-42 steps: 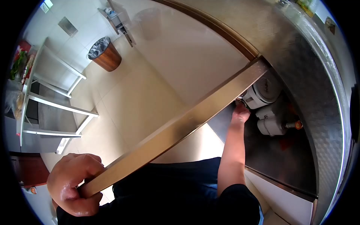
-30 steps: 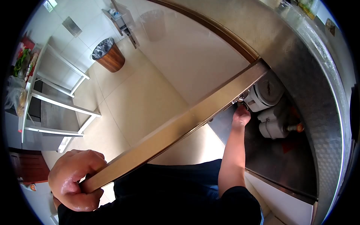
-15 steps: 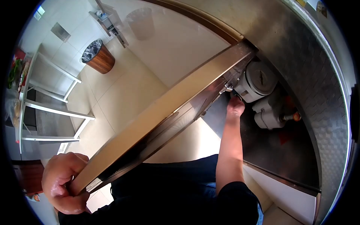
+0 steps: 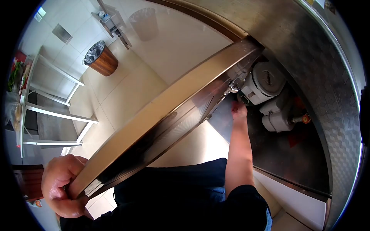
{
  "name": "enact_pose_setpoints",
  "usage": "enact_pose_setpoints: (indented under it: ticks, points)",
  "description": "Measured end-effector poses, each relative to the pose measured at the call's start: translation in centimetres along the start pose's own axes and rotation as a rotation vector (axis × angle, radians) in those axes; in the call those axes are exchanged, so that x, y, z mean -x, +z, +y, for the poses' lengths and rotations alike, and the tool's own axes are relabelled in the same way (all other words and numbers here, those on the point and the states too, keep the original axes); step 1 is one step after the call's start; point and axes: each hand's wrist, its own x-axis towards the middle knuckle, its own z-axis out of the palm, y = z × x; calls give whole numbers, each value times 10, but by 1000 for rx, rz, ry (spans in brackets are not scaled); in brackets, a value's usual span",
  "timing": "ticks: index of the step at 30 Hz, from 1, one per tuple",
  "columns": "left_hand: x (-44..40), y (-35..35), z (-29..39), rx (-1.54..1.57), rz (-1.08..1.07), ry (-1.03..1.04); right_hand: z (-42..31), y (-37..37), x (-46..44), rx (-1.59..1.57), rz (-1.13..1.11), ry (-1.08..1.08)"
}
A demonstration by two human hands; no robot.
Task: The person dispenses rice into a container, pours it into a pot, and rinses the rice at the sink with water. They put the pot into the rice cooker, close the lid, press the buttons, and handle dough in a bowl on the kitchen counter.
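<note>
At the lower left of the head view, the left hand [image 4: 63, 186] is clamped on the free end of a cabinet door [image 4: 158, 109], its fingers curled over one face and the thumb against the other. The door stands open, its gold-toned edge running diagonally up to the cabinet frame [image 4: 287, 29], with a metal hinge [image 4: 236, 84] on its inner side near the upper end. Right of the door, the right hand [image 4: 239, 111] reaches into the cabinet, close to a small round dark-green item [image 4: 244, 99]; whether its fingers are apart or together, and whether they touch anything, I cannot tell.

Just above and to the right of that hand, a white lidded appliance [image 4: 268, 81] sits inside the cabinet. Beside it is a second white container [image 4: 276, 120], with an orange-capped neck [image 4: 304, 119] next to it. A red patch [image 4: 296, 139] shows on the dark cabinet floor [image 4: 285, 159].

Across the tiled floor [image 4: 127, 90], a wood-look wastebasket [image 4: 108, 62] holds a plastic liner [image 4: 93, 53]. At the far left, leafy greens [image 4: 14, 75] and a clear plastic bag [image 4: 13, 111] lie on a white-framed rack [image 4: 61, 110].
</note>
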Motion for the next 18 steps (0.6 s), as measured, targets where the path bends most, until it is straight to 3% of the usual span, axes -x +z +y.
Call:
enact_pose_setpoints:
  ticks: [1,8,13,14,16,18]
  points:
    - [0,-1,-1,36,4,-24,-3,4,7,69,-54,147]
    - [-3,2,6,-2,34,-50,15,-3,19,345,124,155]
    - [-4,1,3,22,44,-43,35,-35,5,1352,327,-528]
    - [-5,1,4,22,40,-50,36,-41,4,1354,329,-528]
    - [-6,4,7,5,81,-83,36,-52,2,978,277,-417]
    - [-7,11,9,-10,128,-107,49,-66,-10,841,202,-472]
